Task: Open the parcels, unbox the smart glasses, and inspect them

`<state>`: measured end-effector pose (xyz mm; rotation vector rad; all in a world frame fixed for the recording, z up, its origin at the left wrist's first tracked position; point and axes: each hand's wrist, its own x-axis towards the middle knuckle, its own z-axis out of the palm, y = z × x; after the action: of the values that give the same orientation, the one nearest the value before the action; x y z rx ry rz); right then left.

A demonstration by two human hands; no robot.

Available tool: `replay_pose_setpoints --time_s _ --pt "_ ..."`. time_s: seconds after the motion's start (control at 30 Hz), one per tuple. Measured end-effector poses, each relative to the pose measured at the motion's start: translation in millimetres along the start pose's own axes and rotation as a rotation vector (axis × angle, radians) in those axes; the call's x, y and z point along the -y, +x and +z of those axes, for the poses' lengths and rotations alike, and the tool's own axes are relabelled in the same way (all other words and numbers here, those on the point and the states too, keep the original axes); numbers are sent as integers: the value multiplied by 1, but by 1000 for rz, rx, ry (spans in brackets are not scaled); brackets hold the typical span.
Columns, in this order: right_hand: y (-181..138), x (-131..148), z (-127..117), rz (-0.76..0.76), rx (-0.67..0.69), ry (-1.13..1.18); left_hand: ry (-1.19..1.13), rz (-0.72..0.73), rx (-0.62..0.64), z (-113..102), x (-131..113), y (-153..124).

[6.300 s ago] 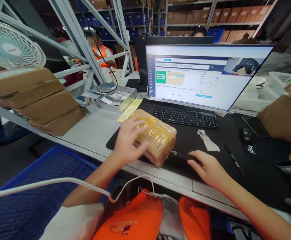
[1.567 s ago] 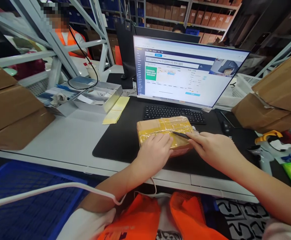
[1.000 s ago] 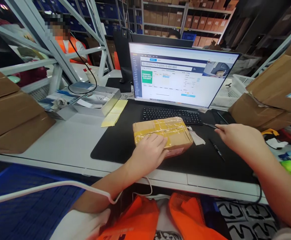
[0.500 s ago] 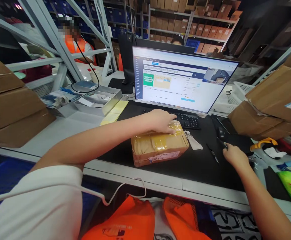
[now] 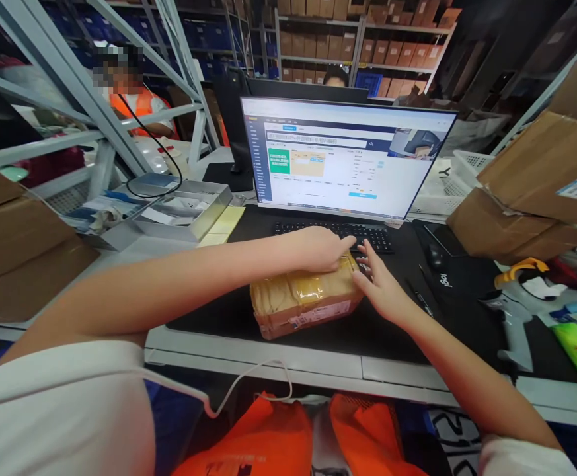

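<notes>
A brown cardboard parcel (image 5: 303, 301) wrapped in yellow tape lies on the black desk mat (image 5: 397, 330) just in front of the keyboard (image 5: 318, 229). My left arm reaches across it, and my left hand (image 5: 325, 248) curls over the parcel's far top edge, gripping it. At the parcel's right end is my right hand (image 5: 380, 284), fingers stretched and apart, palm against the parcel's side. A white label shows on the parcel's near face.
A lit monitor (image 5: 347, 158) stands behind the keyboard. A pen (image 5: 420, 301), a mouse (image 5: 434, 254) and a scanner gun (image 5: 513, 311) lie right. Cardboard boxes (image 5: 531, 192) flank both sides. A metal tray (image 5: 184, 211) sits left. A person in an orange vest (image 5: 134, 99) works behind the racking.
My right hand left the thin tool on the mat at the right and came back to the parcel's right end. My left hand moved from the near side to the far edge.
</notes>
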<state>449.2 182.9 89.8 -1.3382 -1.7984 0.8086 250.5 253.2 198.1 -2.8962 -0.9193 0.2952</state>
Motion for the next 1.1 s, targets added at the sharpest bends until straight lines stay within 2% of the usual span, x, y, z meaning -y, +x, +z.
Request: replay_pose_setpoints --time_s 0.17,0.33,0.6,0.73,0.93,1.1 --pt "10 -6 26 95 -23 184 4 20 -18 9 5 1" --pt "7 -5 25 85 -15 257 -4 62 -8 8 11 4" --pt "6 -3 22 54 -7 250 -5 94 -2 12 23 8" --pt "7 -5 24 66 2 249 -37 58 39 6 21 4" --pt "2 -5 33 60 -29 419 -7 -78 94 -10 4 3" --pt "-3 -9 36 47 -27 471 -155 -81 221 -19 19 21"
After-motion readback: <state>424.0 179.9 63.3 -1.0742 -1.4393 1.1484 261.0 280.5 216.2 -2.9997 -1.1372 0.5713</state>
